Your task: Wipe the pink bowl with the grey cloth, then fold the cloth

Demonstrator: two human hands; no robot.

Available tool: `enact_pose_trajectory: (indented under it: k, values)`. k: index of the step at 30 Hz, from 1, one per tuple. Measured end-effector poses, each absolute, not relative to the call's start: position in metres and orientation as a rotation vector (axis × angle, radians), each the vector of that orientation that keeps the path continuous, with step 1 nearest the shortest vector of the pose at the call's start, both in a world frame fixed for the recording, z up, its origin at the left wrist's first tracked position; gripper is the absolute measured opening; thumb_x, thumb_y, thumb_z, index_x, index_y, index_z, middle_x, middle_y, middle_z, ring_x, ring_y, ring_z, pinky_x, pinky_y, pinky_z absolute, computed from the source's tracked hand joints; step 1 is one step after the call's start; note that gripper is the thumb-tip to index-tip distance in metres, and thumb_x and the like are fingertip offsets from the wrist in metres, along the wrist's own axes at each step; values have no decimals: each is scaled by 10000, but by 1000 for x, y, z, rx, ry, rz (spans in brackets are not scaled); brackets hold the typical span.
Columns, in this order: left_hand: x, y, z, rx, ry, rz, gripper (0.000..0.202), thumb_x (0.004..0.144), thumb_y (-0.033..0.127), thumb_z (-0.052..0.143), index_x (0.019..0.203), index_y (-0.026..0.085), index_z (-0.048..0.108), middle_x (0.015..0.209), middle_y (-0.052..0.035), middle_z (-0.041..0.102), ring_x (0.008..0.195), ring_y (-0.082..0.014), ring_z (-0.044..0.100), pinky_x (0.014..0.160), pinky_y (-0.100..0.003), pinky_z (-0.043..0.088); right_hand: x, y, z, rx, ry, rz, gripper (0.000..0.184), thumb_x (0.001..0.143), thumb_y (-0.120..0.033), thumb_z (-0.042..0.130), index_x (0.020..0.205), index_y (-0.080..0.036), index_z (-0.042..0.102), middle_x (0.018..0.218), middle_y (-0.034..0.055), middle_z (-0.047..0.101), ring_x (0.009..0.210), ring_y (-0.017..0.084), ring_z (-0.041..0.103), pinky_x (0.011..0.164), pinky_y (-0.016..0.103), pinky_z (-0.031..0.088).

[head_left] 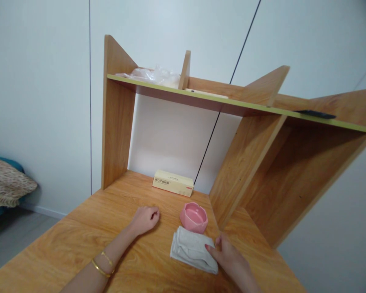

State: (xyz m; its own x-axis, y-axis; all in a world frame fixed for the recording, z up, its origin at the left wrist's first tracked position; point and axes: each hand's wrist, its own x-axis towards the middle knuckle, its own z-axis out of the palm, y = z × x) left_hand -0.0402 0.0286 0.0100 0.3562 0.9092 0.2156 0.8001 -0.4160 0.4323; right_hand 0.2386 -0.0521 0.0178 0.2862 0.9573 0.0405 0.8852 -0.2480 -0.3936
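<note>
My left hand [145,219] rests on the wooden desk with its fingers curled into a loose fist, and nothing shows in it. At the lower right, my right hand [228,255] grips the right edge of a folded light grey cloth [192,249], its thumb on top. The fingers under that edge are partly hidden. The cloth lies flat on the desk just in front of a pink ashtray-like bowl [194,218] with a notched rim. That bowl stands upright, apart from both hands.
A long cream box [173,183] with printed characters lies at the back of the desk [134,260]. Above runs a wooden shelf [204,102] holding a clear plastic bag [155,76] and a dark flat object [315,114]. An upright panel [247,158] stands right of the bowl.
</note>
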Motion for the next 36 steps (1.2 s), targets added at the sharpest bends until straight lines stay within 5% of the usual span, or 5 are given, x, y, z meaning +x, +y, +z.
enact_pose_trajectory:
  k: [9,15,36]
  values:
    - [-47,34,7,2343,1523,600,210,793,187,379,742,193,582,760,-16,657,732,-166,584,635,-227,363,108,-53,15,-1306,-1966,456,227,772,-191,418,940,-200,570,907,50,601,874,185,565,772,285,437]
    - [-49,36,4,2285,1630,534,220,823,197,336,779,190,552,747,-12,641,723,-162,575,620,-231,362,74,-57,-15,-1305,-2208,644,585,767,-189,465,1323,-80,321,1373,128,341,1271,243,273,1036,389,258]
    - [-43,32,7,2305,1695,411,140,813,187,354,823,211,491,770,-16,628,724,-173,573,623,-253,362,72,-59,-19,-1271,-2151,587,565,747,-169,486,1301,-155,374,1337,86,404,1245,240,319,1030,417,274]
